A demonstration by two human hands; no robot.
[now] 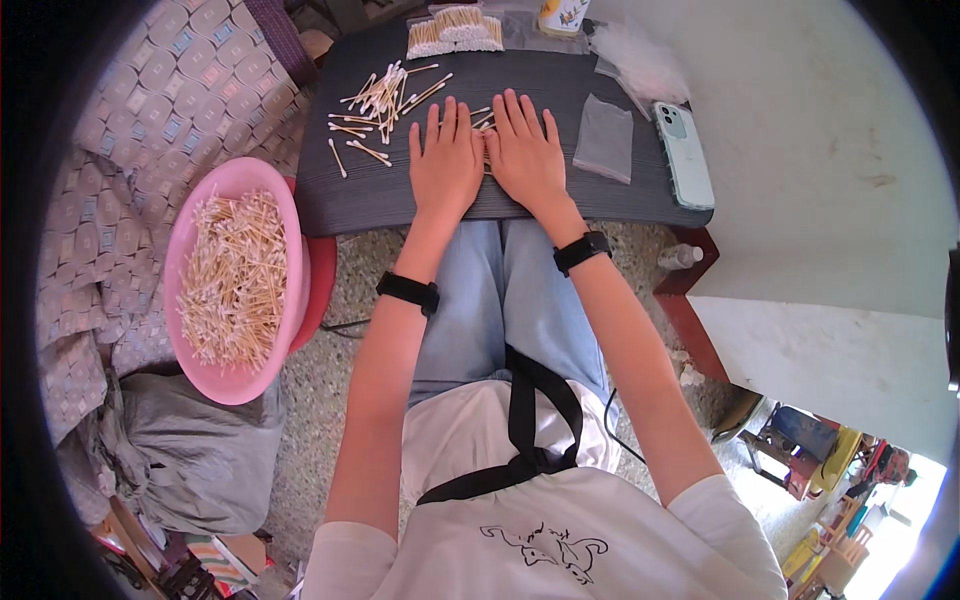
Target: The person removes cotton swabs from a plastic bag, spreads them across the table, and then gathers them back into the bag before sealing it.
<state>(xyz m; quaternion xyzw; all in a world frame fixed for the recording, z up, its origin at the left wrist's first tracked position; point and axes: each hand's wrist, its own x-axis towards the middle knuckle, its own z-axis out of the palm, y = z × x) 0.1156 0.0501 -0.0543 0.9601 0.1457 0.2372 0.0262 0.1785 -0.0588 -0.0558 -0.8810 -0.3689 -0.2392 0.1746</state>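
Cotton swabs (232, 290) heap a pink basin (294, 280) at left and lie scattered on a dark table (350, 205), where a sideways sweep of the left hand (445, 165) could send loose ones over the edge. That hand rests palm down, fingers straight and barely parted, beside the right hand (527, 160), whose fingers stretch out slightly wider; swabs show between and beneath them, though whether the thumbs press any cannot be told. Farther right lie a clear plastic bag (604, 140) and a pale phone (684, 160).
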